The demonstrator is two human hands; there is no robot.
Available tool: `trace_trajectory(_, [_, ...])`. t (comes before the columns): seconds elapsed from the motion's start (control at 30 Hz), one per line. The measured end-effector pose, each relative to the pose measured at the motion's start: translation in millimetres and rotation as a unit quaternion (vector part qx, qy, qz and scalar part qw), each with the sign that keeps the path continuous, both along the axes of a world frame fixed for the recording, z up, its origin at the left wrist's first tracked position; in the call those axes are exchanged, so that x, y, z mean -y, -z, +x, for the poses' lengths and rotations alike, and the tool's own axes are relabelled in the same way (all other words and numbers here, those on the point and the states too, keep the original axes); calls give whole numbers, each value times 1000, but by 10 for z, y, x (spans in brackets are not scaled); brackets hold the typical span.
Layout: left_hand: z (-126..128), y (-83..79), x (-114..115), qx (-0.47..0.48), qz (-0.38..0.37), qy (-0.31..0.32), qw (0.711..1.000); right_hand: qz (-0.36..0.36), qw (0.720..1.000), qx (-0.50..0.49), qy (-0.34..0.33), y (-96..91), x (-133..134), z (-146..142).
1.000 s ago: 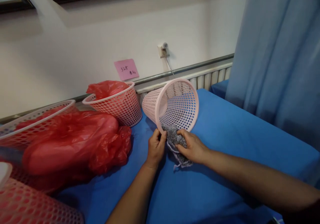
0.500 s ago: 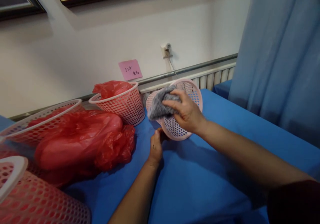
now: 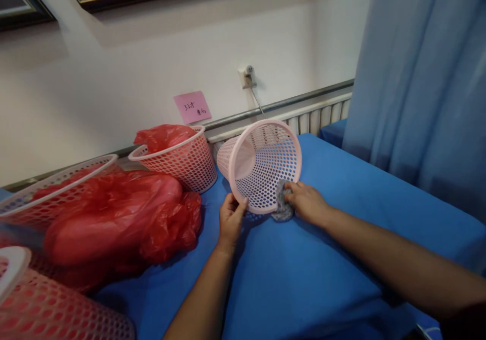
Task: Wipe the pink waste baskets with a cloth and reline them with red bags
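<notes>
A pale pink perforated basket [image 3: 261, 165] lies on its side on the blue-covered table [image 3: 311, 279], its open mouth turned towards me. My left hand [image 3: 230, 218] pinches the lower left of its rim. My right hand [image 3: 307, 201] is closed on a bunched grey cloth [image 3: 281, 205], which it presses against the lower right of the rim, on the table.
Left of the basket stands another pink basket [image 3: 178, 160] lined with a red plastic bag. Loose red bags [image 3: 121, 213] fill a bigger basket at the far left. A further basket [image 3: 45, 309] sits bottom left. A blue curtain [image 3: 421, 76] hangs on the right.
My right hand lifted the grey cloth from the table up over the basket's top, then brought it down to the lower right of the rim. My left hand kept hold of the rim.
</notes>
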State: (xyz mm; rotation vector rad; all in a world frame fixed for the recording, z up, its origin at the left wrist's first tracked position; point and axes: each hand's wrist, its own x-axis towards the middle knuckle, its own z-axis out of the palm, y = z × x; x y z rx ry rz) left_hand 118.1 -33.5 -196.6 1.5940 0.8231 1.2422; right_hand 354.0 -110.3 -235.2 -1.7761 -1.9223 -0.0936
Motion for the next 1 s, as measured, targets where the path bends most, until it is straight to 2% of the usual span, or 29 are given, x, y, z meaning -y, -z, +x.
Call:
trace_trajectory(0.07, [-17,-2,-5,4,0,4,1000,25,997,-25,65,7,-87,168])
trace_trajectory(0.17, [-5,7,9,7,-3,17,1000,57,990,-42,125,20,-162,385])
trace_trajectory(0.23, [17,10,30,6,-4,24,1000,72,984,-60,153,29,-173,422])
trace_trajectory(0.3, [36,7,51,5,-2,26,1000,54,983,-78,155,48,-155,338])
trace_trajectory(0.43, [53,-6,85,5,1,22,1000,-28,986,-155,56,97,-42,-79])
trace_trajectory(0.5, [56,-10,102,5,4,18,1000,-39,977,-209,-5,85,29,-284])
trace_trajectory(0.57, [57,-12,122,7,8,12,1000,-34,957,-279,-73,36,88,-407])
trace_trajectory(0.7, [50,-11,145,17,24,-13,999,-62,882,-398,-243,-92,149,-349])
trace_trajectory(0.8, [40,-21,133,30,34,-34,998,-156,855,-355,-345,-125,162,-177])
trace_trajectory(0.83, [36,-32,124,37,36,-43,998,-189,857,-325,-353,-124,165,-130])
trace_trajectory(0.9, [26,-67,103,56,38,-59,996,-222,881,-264,-324,-117,172,-71])
trace_trajectory(1.0, [9,-170,82,97,39,-74,992,-195,930,-190,-246,-108,177,-61])
